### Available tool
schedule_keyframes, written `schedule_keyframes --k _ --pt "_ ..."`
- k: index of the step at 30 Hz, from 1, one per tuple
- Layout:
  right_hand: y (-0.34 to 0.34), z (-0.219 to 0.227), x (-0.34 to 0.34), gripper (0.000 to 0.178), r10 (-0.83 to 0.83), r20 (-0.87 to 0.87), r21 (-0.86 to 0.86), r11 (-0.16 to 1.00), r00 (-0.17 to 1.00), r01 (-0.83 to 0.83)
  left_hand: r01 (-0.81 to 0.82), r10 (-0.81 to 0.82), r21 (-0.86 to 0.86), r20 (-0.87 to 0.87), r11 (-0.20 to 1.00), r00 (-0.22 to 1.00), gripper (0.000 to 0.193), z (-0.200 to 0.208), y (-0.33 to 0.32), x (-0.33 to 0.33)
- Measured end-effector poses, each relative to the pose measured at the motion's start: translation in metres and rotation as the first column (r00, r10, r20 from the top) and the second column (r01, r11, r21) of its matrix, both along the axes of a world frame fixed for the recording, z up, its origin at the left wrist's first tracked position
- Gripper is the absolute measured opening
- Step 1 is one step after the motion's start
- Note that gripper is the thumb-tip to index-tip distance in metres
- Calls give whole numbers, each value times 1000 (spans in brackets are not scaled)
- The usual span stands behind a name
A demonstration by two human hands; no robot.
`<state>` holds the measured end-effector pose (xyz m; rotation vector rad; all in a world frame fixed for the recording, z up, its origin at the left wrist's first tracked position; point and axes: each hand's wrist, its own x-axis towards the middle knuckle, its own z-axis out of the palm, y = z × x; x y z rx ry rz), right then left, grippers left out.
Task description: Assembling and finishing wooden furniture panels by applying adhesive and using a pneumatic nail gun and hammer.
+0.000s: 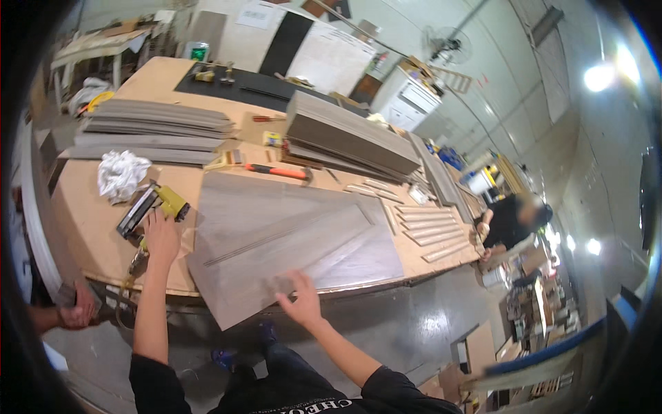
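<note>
My left hand is closed round the handle of a yellow-green and black nail gun, which lies at the left of the workbench with an air hose fitting at its handle end. Fingers spread, my right hand hovers at or just over the near edge of a grey-brown wood-grain panel; whether it touches cannot be made out. One corner of that panel juts past the bench's front edge. More flat grey-brown boards lie with it, and an orange-handled hammer rests behind.
A crumpled white cloth and stacked boards sit at the far left. Behind the panel stands a tall stack of long boards. Several thin strips lie right, near a person. Another person's hands are at left.
</note>
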<state>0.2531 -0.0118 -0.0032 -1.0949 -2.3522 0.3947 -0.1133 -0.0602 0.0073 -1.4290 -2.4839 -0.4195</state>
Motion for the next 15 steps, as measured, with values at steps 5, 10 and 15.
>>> schedule_keyframes --k 5,10,15 --pt "52 -10 44 80 -522 -227 -453 804 822 386 71 -115 126 388 990 915 24 -22 -38 70" --pt "50 -17 44 80 -498 -171 -450 807 850 383 -77 -70 348 394 934 917 21 -37 -111 120" --pt "38 -23 49 79 -405 -220 -555 800 888 228 -379 -129 354 853 855 506 27 -61 -179 178"
